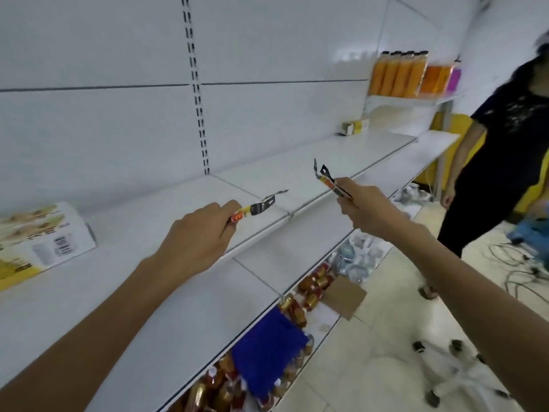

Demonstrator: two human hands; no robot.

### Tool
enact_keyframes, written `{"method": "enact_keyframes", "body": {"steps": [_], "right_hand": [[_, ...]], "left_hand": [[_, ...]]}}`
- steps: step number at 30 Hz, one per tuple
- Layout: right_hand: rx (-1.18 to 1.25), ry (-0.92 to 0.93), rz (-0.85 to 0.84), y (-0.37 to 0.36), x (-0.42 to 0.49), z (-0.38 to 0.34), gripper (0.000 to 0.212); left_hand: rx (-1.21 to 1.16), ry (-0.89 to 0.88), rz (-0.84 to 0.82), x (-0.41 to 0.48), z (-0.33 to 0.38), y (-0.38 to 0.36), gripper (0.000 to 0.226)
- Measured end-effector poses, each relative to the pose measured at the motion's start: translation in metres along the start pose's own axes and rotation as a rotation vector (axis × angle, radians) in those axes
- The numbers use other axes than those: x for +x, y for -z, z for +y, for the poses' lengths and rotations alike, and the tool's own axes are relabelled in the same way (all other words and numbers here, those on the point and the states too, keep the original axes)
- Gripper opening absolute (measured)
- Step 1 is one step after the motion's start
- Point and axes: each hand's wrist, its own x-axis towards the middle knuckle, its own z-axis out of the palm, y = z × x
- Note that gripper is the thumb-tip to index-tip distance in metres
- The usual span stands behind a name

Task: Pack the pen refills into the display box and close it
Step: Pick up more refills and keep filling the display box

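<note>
Left hand [202, 230]: thumb and curled fingers pinch the lower end of the left refill packet [252, 210]. The packet is red and yellow at the grip; its black header card points right, and a thin grey tip shows past it. It is held in the air over the white shelf [124, 230], clear of the surface.

Right hand [365, 206]: fingers are closed around the base of the right refill packets [328, 181], which tilt up and to the left. Two black header tabs fan apart at the top. It looks like more than one packet, but I cannot tell the count. These are also in the air, over the shelf's front edge. The two hands are well apart, with both arms stretched forward.

A small yellow-and-white carton [353, 127] lies on its side far along the same shelf, near the back panel. Its near end looks open. A larger printed box [41, 242] sits at the left end of the shelf. I cannot tell which of the two is the display box.

Orange juice bottles [396, 74] stand in a row on the upper shelf at the far right. On the bottom shelf, a blue cloth [267, 343] lies over red-and-gold bottles [312, 285], next to a cardboard flap [344, 295].

A second person in dark clothes [502, 150] stands at the right. Cables [523, 263] trail across the tiled floor.
</note>
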Motion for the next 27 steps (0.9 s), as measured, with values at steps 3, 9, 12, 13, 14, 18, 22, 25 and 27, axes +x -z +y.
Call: {"method": "enact_keyframes", "body": {"steps": [3, 9, 12, 13, 14, 18, 22, 25, 27], "right_hand": [[-0.074, -0.100, 0.039, 0.013, -0.005, 0.050, 0.037], [-0.115, -0.208, 0.104, 0.029, 0.016, 0.134, 0.041], [-0.078, -0.214, 0.138, 0.034, 0.049, 0.170, 0.043], [-0.055, -0.211, 0.143, 0.036, 0.062, 0.182, 0.043], [-0.031, -0.213, 0.145, 0.039, 0.076, 0.193, 0.042], [-0.021, -0.204, 0.140, 0.054, 0.139, 0.231, 0.042], [-0.028, -0.161, 0.183, 0.070, 0.189, 0.270, 0.043], [0.000, -0.163, 0.190, 0.080, 0.213, 0.308, 0.043], [0.013, -0.161, 0.197, 0.088, 0.229, 0.338, 0.042]], "left_hand": [[-0.013, -0.054, -0.017, 0.036, 0.020, -0.019, 0.012], [-0.103, -0.031, -0.014, 0.125, 0.063, -0.063, 0.016], [-0.090, 0.011, -0.038, 0.180, 0.083, -0.082, 0.026], [-0.085, 0.022, -0.051, 0.197, 0.091, -0.088, 0.028], [-0.071, 0.024, -0.066, 0.214, 0.098, -0.092, 0.030], [-0.014, -0.012, -0.088, 0.290, 0.127, -0.107, 0.028], [0.028, -0.049, -0.085, 0.359, 0.158, -0.119, 0.026], [0.026, -0.038, -0.093, 0.400, 0.178, -0.137, 0.026], [0.030, -0.009, -0.087, 0.426, 0.189, -0.149, 0.024]]}}
